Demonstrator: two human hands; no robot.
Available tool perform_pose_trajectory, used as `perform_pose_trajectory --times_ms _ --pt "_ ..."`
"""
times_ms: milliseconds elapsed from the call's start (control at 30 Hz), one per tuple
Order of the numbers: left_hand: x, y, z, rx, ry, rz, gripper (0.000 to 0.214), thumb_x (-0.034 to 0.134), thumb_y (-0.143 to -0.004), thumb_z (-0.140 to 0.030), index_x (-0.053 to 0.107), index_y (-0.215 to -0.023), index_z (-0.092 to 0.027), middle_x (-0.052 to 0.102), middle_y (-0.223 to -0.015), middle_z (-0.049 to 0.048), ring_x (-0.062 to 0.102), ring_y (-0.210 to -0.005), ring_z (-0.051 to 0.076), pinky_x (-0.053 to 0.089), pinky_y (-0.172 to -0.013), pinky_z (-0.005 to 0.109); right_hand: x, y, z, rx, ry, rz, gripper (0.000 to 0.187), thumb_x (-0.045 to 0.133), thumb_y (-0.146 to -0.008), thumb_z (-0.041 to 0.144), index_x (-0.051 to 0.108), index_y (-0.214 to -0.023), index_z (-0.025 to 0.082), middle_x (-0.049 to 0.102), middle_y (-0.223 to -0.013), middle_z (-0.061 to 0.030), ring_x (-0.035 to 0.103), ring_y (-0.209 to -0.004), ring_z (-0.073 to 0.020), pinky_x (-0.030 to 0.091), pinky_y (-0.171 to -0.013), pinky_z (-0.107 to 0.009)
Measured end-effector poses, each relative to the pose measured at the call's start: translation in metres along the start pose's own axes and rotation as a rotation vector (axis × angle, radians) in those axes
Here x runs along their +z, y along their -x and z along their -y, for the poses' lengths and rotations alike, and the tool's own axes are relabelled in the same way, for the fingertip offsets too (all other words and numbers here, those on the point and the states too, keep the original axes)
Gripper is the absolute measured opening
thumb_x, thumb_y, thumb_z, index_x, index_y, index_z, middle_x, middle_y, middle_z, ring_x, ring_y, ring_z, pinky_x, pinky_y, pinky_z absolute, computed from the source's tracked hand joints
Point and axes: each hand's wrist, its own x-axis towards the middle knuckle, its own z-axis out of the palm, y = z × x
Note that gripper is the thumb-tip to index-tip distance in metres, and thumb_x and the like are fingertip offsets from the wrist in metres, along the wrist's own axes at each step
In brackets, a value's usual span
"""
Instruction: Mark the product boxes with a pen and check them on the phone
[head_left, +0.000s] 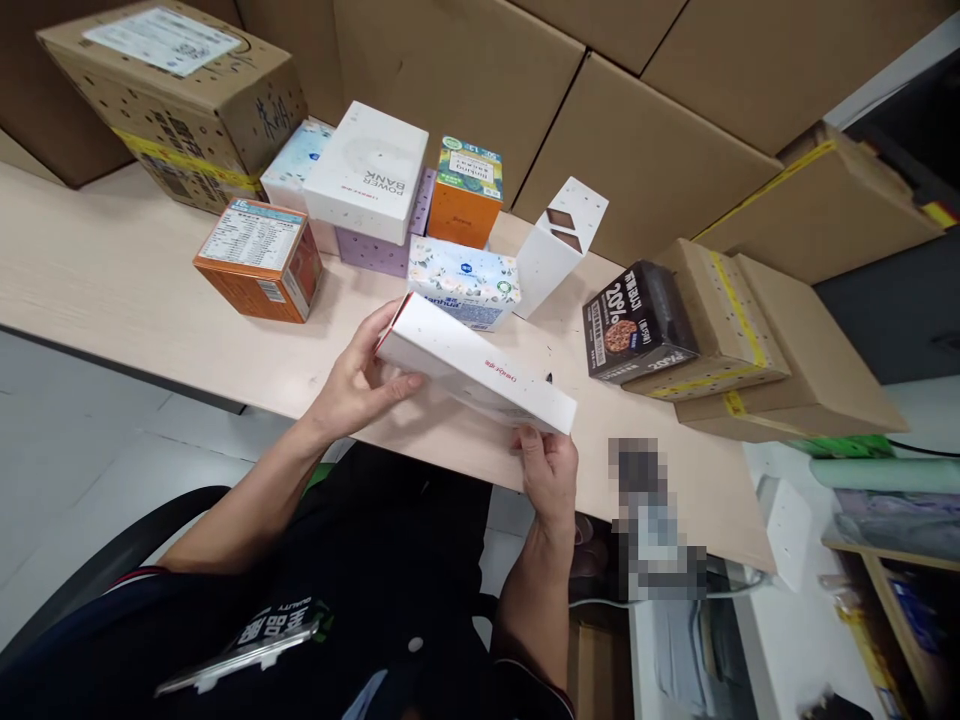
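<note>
Between both hands, a long, flat white box [480, 365] with small red lettering and a red edge at its left end is held tilted above the table's front edge. My left hand [367, 385] grips its left end, thumb along the near side. My right hand [550, 468] holds the lower right corner, thumb on the near face. Just behind the box stands a floral tissue pack [465, 280], partly covered by it. Beyond that are a white power bank box [367, 170] on top of a purple box [371, 250], and an orange box [466, 200].
An orange carton [259, 260] and a large taped cardboard box [180, 100] stand at left. A tall white box [562, 245] leans behind the tissue pack. To the right are a black cookie box [637, 320] and stacked cartons [727, 320]. Large cardboard boxes line the back.
</note>
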Motion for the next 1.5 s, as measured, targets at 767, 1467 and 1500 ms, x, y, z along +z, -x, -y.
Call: perform_pose_trajectory --times_ms 767,1467,1500 --pt "0.005 0.001 -0.037 0.607 -0.300 -0.174 0.039 0.074 -0.087 -0.056 0.065 -0.119 -0.037 0.068 -0.104 0.0053 0.067 -0.096 0.027 0.059 -0.082 0.049 0.018 -0.012 0.008 -0.074 0.523 -0.285 0.050 0.057 -0.093 0.038 0.065 -0.136 0.014 0.061 -0.107 -0.0166 0.057 -0.106 -0.0329 0.049 -0.099 -0.057" --pt "0.037 -0.005 -0.009 0.370 -0.214 0.072 0.032 0.080 -0.086 -0.050 0.074 -0.109 -0.029 0.077 -0.112 0.0092 0.070 -0.110 0.029 0.050 -0.099 0.049 -0.020 0.016 0.039 -0.419 -0.527 -0.494 0.010 0.062 -0.092 0.034 0.059 -0.101 0.034 0.051 -0.061 0.0074 0.049 -0.054 -0.0148 0.046 -0.059 -0.031" --pt "0.037 -0.005 -0.009 0.353 -0.223 0.073 0.032 0.080 -0.086 -0.051 0.074 -0.108 -0.029 0.077 -0.112 0.0094 0.070 -0.111 0.029 0.049 -0.099 0.049 -0.020 0.019 0.047 -0.462 -0.501 -0.508 0.005 0.055 -0.097 0.035 0.059 -0.100 0.034 0.046 -0.056 0.0083 0.044 -0.048 -0.0146 0.043 -0.056 -0.031"
